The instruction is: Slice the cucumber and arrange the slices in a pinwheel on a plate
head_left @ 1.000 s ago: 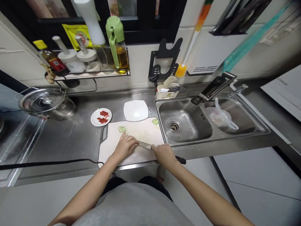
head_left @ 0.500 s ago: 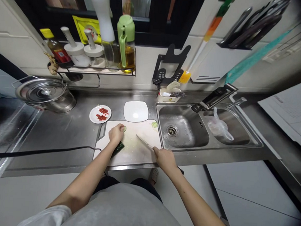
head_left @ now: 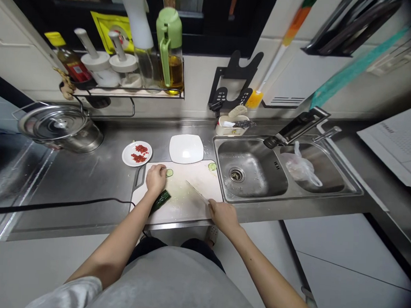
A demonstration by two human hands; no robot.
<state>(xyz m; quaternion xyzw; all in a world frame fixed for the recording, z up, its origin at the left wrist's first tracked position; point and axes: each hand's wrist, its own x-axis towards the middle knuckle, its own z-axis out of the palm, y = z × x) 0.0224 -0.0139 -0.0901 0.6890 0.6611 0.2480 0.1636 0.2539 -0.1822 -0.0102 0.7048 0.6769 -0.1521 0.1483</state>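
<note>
My left hand (head_left: pixel 156 178) is over the left part of the white cutting board (head_left: pixel 190 207), its fingers curled together. Just right of the fingertips a thin cucumber slice (head_left: pixel 170 172) lies flat; whether anything is between the fingers is hidden. A dark green cucumber piece (head_left: pixel 160 201) rests beside my left wrist, partly covered by the forearm. My right hand (head_left: pixel 224 216) is closed around the handle of a knife (head_left: pixel 198 192), whose blade points up and left, low over the board. More cucumber slices (head_left: pixel 212 166) sit at the board's top right corner.
Behind the board are a white square plate (head_left: pixel 186 149) and a round plate (head_left: pixel 124 155) with chopped red bits. A double sink (head_left: pixel 252 173) on the right has a plastic bag (head_left: pixel 301 168) in it. A lidded pot (head_left: pixel 81 136) and a black cable (head_left: pixel 55 206) are left.
My left hand has shifted slightly left and back from the cucumber slice, which now shows whole on the board. The knife and my right hand have barely moved. The view has tilted a little.
</note>
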